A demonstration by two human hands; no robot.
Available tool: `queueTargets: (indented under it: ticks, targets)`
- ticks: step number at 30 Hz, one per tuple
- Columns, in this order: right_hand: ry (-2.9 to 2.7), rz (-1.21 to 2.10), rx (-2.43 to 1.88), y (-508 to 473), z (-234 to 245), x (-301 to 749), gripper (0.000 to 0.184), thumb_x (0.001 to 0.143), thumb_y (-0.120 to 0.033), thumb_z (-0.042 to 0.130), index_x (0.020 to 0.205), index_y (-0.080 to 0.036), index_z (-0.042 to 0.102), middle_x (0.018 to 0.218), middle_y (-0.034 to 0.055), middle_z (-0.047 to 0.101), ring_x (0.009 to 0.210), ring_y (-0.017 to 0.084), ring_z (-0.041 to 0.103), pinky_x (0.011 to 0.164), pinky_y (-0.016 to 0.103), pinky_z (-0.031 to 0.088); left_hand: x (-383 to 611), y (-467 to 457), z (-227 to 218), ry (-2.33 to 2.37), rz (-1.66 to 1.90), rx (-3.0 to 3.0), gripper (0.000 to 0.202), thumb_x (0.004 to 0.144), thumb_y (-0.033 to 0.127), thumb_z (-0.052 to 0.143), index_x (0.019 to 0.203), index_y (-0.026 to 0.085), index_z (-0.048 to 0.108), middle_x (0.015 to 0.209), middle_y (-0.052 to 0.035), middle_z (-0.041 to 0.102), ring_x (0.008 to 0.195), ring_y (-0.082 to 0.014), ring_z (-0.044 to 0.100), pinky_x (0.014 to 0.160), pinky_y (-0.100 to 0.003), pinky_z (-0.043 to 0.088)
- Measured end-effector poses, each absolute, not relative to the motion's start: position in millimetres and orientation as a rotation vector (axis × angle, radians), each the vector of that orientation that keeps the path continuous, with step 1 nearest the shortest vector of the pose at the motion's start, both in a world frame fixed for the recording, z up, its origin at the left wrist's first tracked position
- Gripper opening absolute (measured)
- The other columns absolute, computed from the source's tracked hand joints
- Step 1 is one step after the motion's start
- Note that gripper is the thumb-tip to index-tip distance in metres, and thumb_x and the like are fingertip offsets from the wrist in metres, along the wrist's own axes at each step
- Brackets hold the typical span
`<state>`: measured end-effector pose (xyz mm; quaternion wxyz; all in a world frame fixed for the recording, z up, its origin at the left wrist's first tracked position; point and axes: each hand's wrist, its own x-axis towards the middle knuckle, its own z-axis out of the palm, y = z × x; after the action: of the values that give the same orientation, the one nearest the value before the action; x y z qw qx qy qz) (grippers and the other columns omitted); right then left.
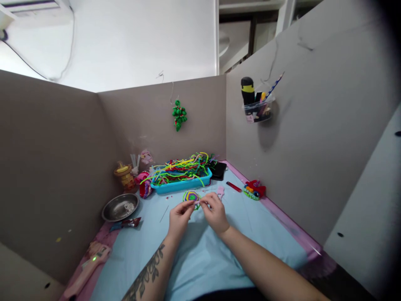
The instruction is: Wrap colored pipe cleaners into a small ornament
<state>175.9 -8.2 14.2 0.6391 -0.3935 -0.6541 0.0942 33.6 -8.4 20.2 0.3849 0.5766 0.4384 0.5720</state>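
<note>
My left hand [181, 216] and my right hand [215, 212] meet over the middle of the blue-covered table, fingertips pinched. Between them runs a short light-pink pipe cleaner [197, 202], mostly hidden by the fingers. Just behind the hands lies a flat coiled piece [191, 196] in green, yellow and purple, partly covered by them. Beyond my right fingers rests a small pink piece [221, 191]. Farther back, a blue tray [181, 185] is heaped with tangled pipe cleaners [184, 169] in many colours.
At left stand a metal bowl [116, 207], a wrapper [127, 223], a yellow container [125, 177] and a pink glue gun [90, 267] with a green light. Toward the right lie a red cutter [233, 186] and colourful pieces [254, 189]. Grey partitions [163, 113] enclose the table.
</note>
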Motion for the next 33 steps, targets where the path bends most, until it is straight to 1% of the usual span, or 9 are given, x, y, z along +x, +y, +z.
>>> queueTargets:
  ticks: [6,10,12,15,21,26,33]
  targets:
    - [-1.478,0.254,-0.94,-6.0,12.7,174.8,0.009,0.08,-0.022,0.054,0.083,-0.02,0.063,0.08,0.0035,0.054,0.077,0.016,0.053,0.071,0.03,0.045,33.5,0.0,19.4,1.075,1.51,1.251,0.037,0.062,0.036,0.072,0.089,0.012,0.069,0.055,0.0007,0.058,0.043,-0.0056,0.039,0.04,-0.018,0.029]
    - [-1.484,0.2,-1.025,-2.8,8.7,172.6,0.011,0.079,-0.023,0.055,0.078,-0.02,0.066,0.088,0.0054,0.053,0.088,0.019,0.052,0.082,0.035,0.043,33.0,4.0,19.9,1.008,1.491,1.062,0.045,0.058,0.036,0.075,0.095,0.012,0.067,0.061,0.0005,0.06,0.041,-0.0023,0.032,0.039,-0.017,0.021]
    - [-1.491,0.159,-1.047,-1.2,6.4,171.3,0.011,0.078,-0.022,0.057,0.079,-0.021,0.068,0.094,0.0067,0.053,0.093,0.021,0.051,0.085,0.037,0.042,33.4,4.3,20.0,0.985,1.465,1.008,0.045,0.057,0.034,0.077,0.095,0.012,0.066,0.063,0.0006,0.06,0.041,-0.0015,0.032,0.039,-0.017,0.019]
    - [-1.477,0.137,-1.054,-1.5,5.7,170.0,0.01,0.077,-0.022,0.058,0.082,-0.021,0.067,0.098,0.0072,0.053,0.096,0.021,0.05,0.087,0.038,0.04,35.3,3.0,19.7,0.959,1.433,0.982,0.044,0.056,0.031,0.078,0.093,0.012,0.066,0.06,0.0021,0.057,0.042,-0.0013,0.032,0.04,-0.017,0.019]
    - [-1.435,0.19,-0.993,-6.4,13.1,173.1,0.011,0.081,-0.025,0.055,0.088,-0.02,0.062,0.092,0.0061,0.052,0.093,0.02,0.051,0.085,0.036,0.042,38.3,2.6,15.2,0.938,1.377,0.994,0.042,0.057,0.032,0.077,0.092,0.012,0.065,0.06,0.0023,0.056,0.041,-0.0018,0.03,0.04,-0.018,0.018]
    - [-1.499,0.148,-1.026,-5.3,15.4,175.4,0.01,0.08,-0.024,0.056,0.076,-0.019,0.063,0.089,0.0057,0.051,0.09,0.02,0.05,0.084,0.036,0.041,37.7,4.3,12.6,0.996,1.397,1.078,0.04,0.056,0.034,0.077,0.087,0.011,0.067,0.059,0.0014,0.057,0.042,-0.0027,0.031,0.041,-0.019,0.019]
    - [-1.57,0.054,-1.051,-4.7,13.3,174.3,0.011,0.08,-0.02,0.054,0.077,-0.019,0.064,0.09,0.0065,0.05,0.089,0.02,0.049,0.083,0.035,0.041,38.5,1.6,15.2,0.998,1.4,1.086,0.039,0.056,0.033,0.077,0.086,0.011,0.068,0.058,0.0015,0.058,0.042,-0.0031,0.032,0.041,-0.019,0.02]
